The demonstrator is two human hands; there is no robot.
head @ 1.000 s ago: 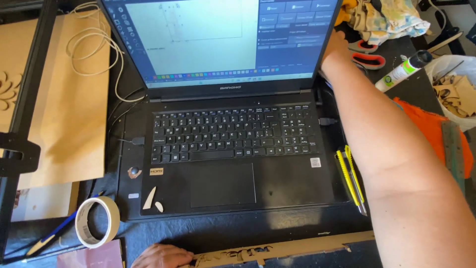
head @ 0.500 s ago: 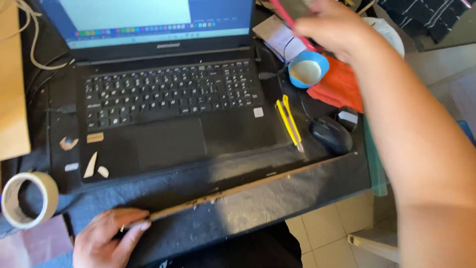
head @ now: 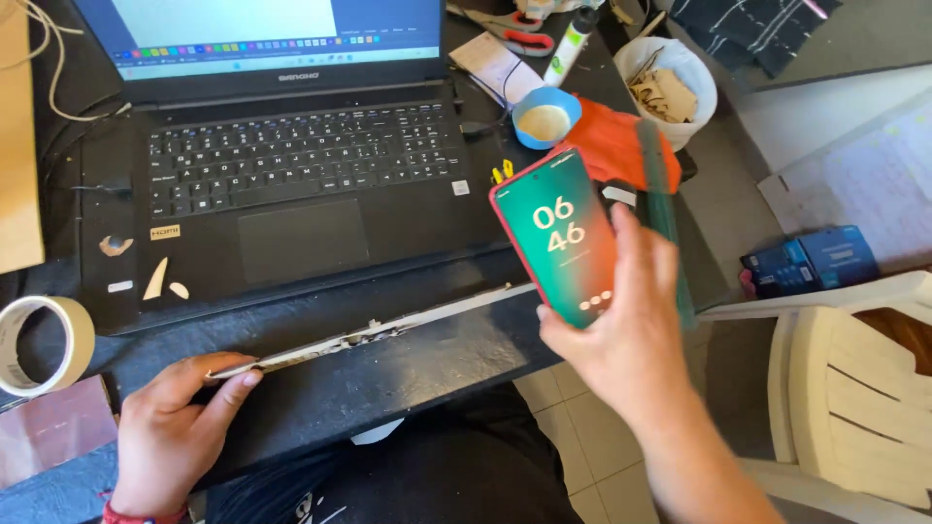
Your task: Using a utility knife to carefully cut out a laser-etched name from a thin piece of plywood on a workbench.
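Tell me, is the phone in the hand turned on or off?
On. The phone held in the right hand has a lit screen, glowing green to orange with big white digits.

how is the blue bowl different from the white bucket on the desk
The blue bowl is smaller and shallow; the white bucket is bigger and deeper. The bowl holds something pale and smooth, the bucket loose flat wooden cut-outs. Both are round, open-topped and sit right of the laptop.
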